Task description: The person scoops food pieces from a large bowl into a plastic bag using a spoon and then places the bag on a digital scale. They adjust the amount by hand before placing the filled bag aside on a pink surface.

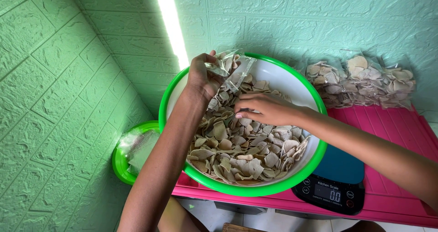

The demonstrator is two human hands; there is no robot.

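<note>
Dozens of pale chips (237, 154) fill the green-rimmed white bowl (283, 79) on the pink table (392, 122). My left hand (200, 79) pinches a clear plastic bag (230, 67) above them; my right hand (264, 109) lies half-curled on the chips, beside a black scale (335, 188).
</note>
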